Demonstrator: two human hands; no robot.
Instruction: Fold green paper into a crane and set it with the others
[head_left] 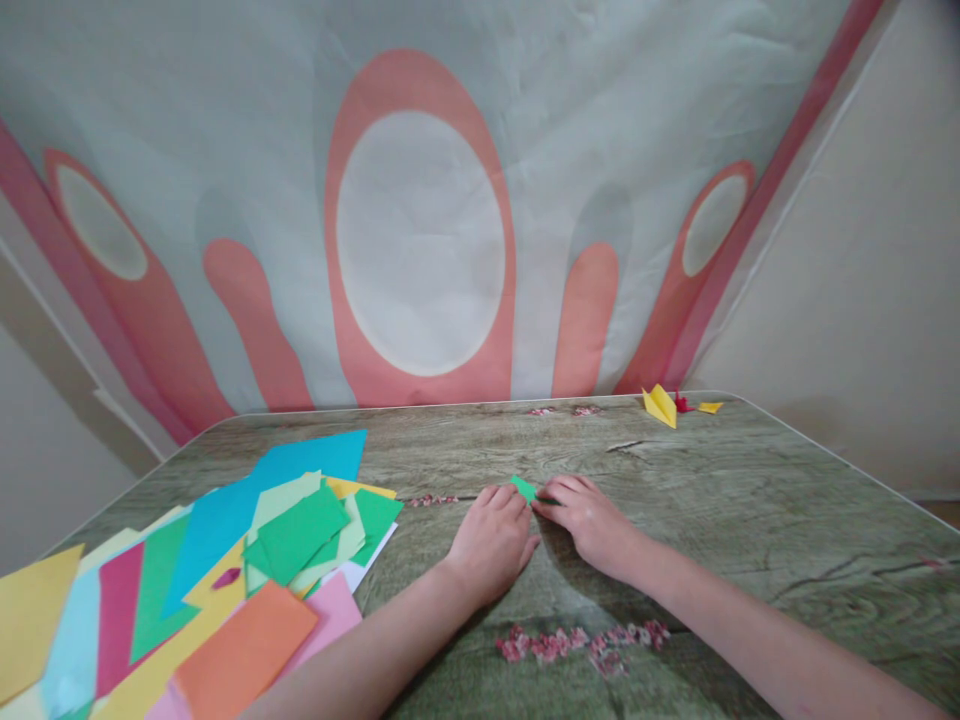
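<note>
on the table (712, 510), curled left hand (491, 535) and right hand (592, 528) touch green paper (523, 488), pinch unclear; its visible length runs ten to four o'clock.

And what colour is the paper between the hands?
The paper is green; it shows best in the head view.

Paper (523, 488) lies between left hand (491, 538) and right hand (589, 522); sheets (296, 535) lie left on table (735, 510); folded pieces (660, 406) far right.

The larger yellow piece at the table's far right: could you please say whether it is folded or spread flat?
Folded: the yellow piece shows pointed flaps standing at different angles.
</note>
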